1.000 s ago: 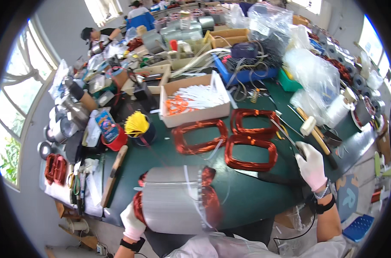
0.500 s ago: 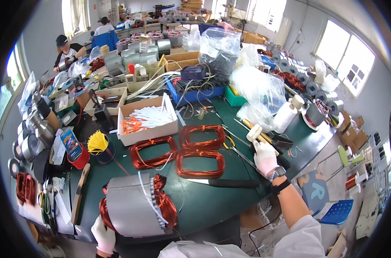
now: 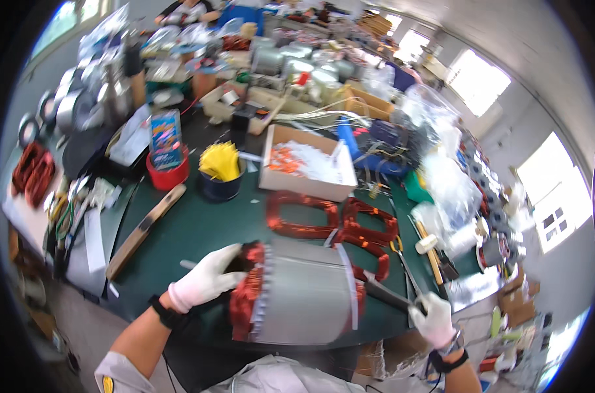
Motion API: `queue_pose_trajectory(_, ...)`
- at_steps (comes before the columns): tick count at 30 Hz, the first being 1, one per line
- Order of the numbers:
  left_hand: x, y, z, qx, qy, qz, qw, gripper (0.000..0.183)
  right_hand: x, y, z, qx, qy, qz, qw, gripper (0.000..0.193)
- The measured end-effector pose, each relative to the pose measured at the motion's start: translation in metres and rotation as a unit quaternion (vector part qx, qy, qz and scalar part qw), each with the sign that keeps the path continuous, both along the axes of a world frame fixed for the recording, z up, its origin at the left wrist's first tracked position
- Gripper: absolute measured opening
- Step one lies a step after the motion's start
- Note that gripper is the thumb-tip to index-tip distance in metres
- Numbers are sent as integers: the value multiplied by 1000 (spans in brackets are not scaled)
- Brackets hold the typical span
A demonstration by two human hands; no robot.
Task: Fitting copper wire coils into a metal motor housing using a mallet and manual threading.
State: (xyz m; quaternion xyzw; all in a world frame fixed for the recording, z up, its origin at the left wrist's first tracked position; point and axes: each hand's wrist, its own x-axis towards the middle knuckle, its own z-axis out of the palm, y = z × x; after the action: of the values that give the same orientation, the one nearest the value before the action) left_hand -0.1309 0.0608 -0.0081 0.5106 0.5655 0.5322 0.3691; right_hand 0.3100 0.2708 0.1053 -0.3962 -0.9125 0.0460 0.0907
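A grey stator core (image 3: 307, 288) with copper windings bulging from its ends lies on its side at the near edge of the green table. My left hand (image 3: 209, 278), in a white glove, is at its left end, thumb and fingers apart, fingertips against the copper winding (image 3: 247, 291). Over on the right, my gloved right hand (image 3: 433, 319) has its fingers closed at the end of a black handle (image 3: 388, 295), which belongs to a flat knife; the stator hides its blade. Several copper coils (image 3: 302, 213) lie behind the stator, partly covered by it.
A white-headed mallet (image 3: 427, 245) lies at the right. Behind the coils stands a carton (image 3: 310, 183) of white and orange strips. Left of it are a cup of yellow strips (image 3: 219, 162), a phone (image 3: 166, 141) in a red holder and a wooden stick (image 3: 145, 232).
The view has swung left, bringing the stator's left end into sight. My left hand has moved up along that end. My right hand has left the mallet for the black handle.
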Motion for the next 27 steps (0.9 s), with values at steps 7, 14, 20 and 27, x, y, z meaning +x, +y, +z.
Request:
queue_pose_trajectory(7,5,0,-14,65,50,19,996,56,-85,-24,-7,-138,-45,130,981,19)
queue_pose_trajectory(14,10,4,-19,87,12,33,996,42,-119,-34,-18,-178,18,206,962,28)
queue_pose_trajectory(20,8,3,-14,69,20,16,997,46,-107,-25,-23,-187,-1,211,959,28)
queue_pose_trajectory(27,6,-2,-9,54,-89,16,994,38,-94,-21,-23,-178,0,211,961,29)
